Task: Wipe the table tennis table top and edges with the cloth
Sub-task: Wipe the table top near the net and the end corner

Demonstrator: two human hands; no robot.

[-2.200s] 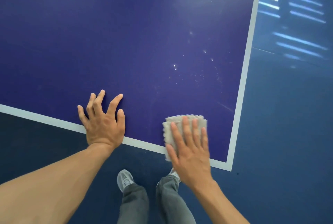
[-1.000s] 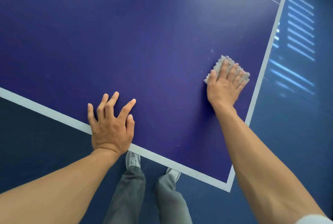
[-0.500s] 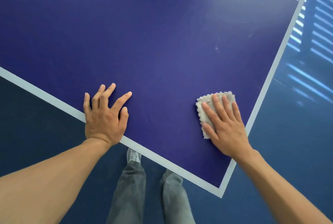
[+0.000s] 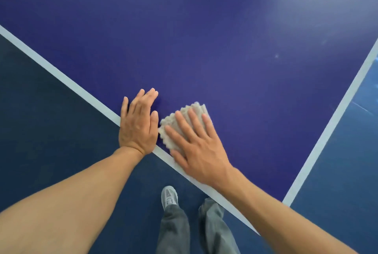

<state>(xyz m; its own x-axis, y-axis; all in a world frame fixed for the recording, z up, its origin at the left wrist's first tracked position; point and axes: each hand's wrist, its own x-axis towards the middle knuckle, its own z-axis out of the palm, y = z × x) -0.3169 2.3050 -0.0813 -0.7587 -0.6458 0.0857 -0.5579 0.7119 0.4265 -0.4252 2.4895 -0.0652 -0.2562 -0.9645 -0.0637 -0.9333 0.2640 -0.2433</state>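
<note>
The person's right hand point(image 4: 200, 147) is pressing a folded, pale grey, nubby cloth point(image 4: 197, 106) flat against the dark blue table tennis table point(image 4: 204, 49), right at its near white-lined edge point(image 4: 61, 77). Its fingers are lying straight, not gripping. The left hand point(image 4: 138, 127) is resting flat across that edge, fingers extended, just beside the cloth. Since nothing is pinching the cloth, a pull toward the body is likely risking it slipping off the edge. The left palm is probably blocking a stroke along the edge and may be leaving smears.
</note>
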